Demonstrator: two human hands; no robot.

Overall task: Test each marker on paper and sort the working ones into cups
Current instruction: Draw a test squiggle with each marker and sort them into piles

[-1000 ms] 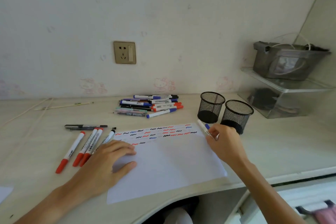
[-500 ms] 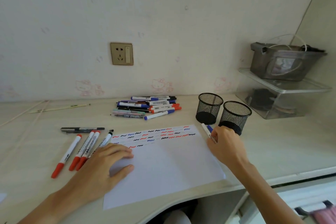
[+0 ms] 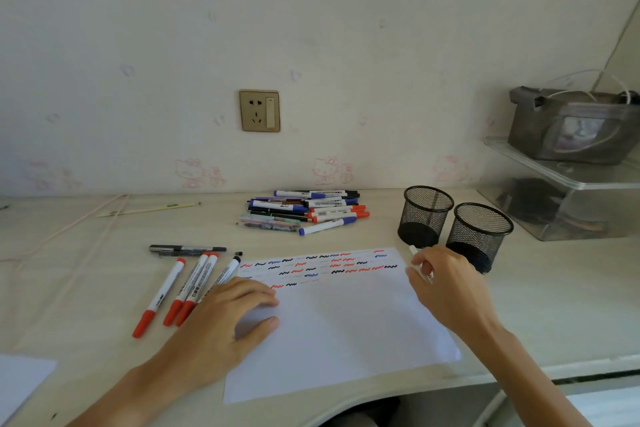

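Note:
A white sheet of paper (image 3: 346, 329) lies on the desk, its top rows covered with red, blue and black squiggles. My left hand (image 3: 225, 315) rests flat on the paper's left edge. My right hand (image 3: 446, 284) grips a white marker (image 3: 414, 253) at the paper's top right corner, just in front of two black mesh cups (image 3: 425, 215) (image 3: 479, 236). A pile of markers (image 3: 304, 210) lies behind the paper. Several red-capped and black markers (image 3: 187, 284) lie in a row to the left.
A clear plastic box (image 3: 561, 204) with a grey pouch (image 3: 571, 125) on top stands at the right against the wall. A wall socket (image 3: 259, 111) is above the desk. A thin stick (image 3: 149, 209) lies at the back left. The desk's curved front edge (image 3: 519, 374) runs below the paper.
My right hand has turned the marker, so its blue end is now hidden and only the white end shows. My left hand stays on the paper.

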